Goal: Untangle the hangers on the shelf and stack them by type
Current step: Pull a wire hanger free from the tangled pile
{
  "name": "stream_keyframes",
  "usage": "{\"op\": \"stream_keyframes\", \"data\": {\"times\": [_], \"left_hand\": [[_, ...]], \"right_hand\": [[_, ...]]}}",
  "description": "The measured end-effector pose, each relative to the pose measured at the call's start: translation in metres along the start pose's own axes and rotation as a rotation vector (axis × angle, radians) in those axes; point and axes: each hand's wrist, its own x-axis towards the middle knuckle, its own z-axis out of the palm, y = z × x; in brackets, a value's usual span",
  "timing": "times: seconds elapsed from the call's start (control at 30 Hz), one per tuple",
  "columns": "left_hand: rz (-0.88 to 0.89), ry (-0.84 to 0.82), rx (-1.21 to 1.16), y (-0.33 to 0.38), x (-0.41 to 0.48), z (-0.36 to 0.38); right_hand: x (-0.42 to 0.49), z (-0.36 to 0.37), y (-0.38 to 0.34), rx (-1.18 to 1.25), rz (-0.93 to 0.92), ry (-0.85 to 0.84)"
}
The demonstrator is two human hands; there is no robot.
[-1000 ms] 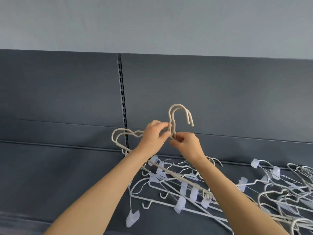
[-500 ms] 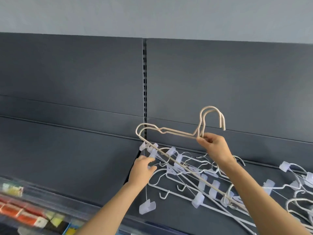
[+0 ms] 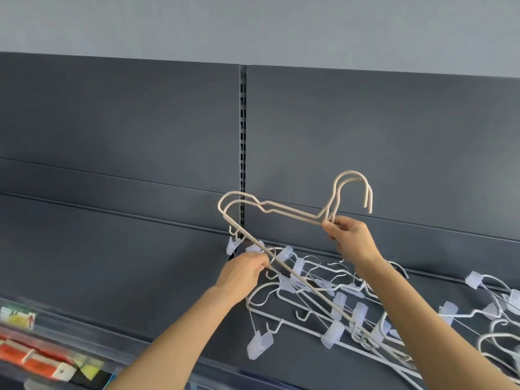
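Two beige hangers (image 3: 281,209) are held together, lifted above the dark shelf (image 3: 168,291). My right hand (image 3: 350,237) grips them at the neck just below their hooks. Their lower bar slants down to the right into a tangled pile of white clip hangers (image 3: 323,299) lying on the shelf. My left hand (image 3: 243,273) pinches a thin metal hook of a clip hanger at the pile's left end, right beside the beige bar. One clip (image 3: 260,344) dangles over the shelf's front edge.
More white hangers (image 3: 495,313) lie at the far right of the shelf. A dark back panel with a slotted upright (image 3: 242,153) stands behind. Below left, a clear-fronted lower shelf (image 3: 33,358) holds orange and yellow packets.
My left hand let go of the beige hangers' neck and dropped to the clip hangers' pile, where it now pinches a metal hook. My right hand keeps the beige pair raised.
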Motion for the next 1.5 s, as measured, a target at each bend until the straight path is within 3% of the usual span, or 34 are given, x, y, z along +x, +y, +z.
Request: {"op": "stream_keyframes", "data": {"times": [0.17, 0.3, 0.47, 0.7, 0.77, 0.87, 0.97, 1.13, 1.33, 1.5], "left_hand": [[0.091, 0.061, -0.042, 0.012, 0.003, -0.02], [0.1, 0.053, -0.022, 0.005, 0.0, -0.024], [0.009, 0.003, 0.025, -0.023, -0.007, -0.015], [-0.095, -0.056, 0.043, -0.018, -0.004, 0.004], [-0.097, 0.041, 0.021, -0.013, 0.0, 0.0], [-0.011, 0.366, -0.035, 0.002, 0.007, -0.022], [0.155, 0.587, 0.13, 0.018, 0.018, -0.046], [0.196, 0.528, 0.49, 0.018, 0.015, -0.084], [0.158, 0.488, 0.359, -0.016, -0.028, -0.105], [0.026, 0.417, 0.369, -0.072, -0.072, -0.124]], "right_hand": [[0.003, 0.023, -0.002, -0.043, -0.024, -0.056], [0.012, 0.018, -0.006, -0.075, -0.028, 0.008], [0.021, -0.01, -0.011, -0.057, -0.025, 0.126], [0.015, -0.018, -0.008, -0.081, -0.011, 0.101], [0.014, -0.022, -0.009, -0.084, -0.024, 0.094], [0.011, -0.028, -0.015, -0.098, -0.062, 0.038], [0.006, -0.027, -0.027, -0.099, -0.065, -0.053], [0.0, -0.017, -0.043, -0.028, -0.001, -0.285], [-0.002, 0.029, -0.055, -0.107, -0.03, -0.484], [0.001, 0.106, -0.07, -0.274, -0.143, -0.448]]}}
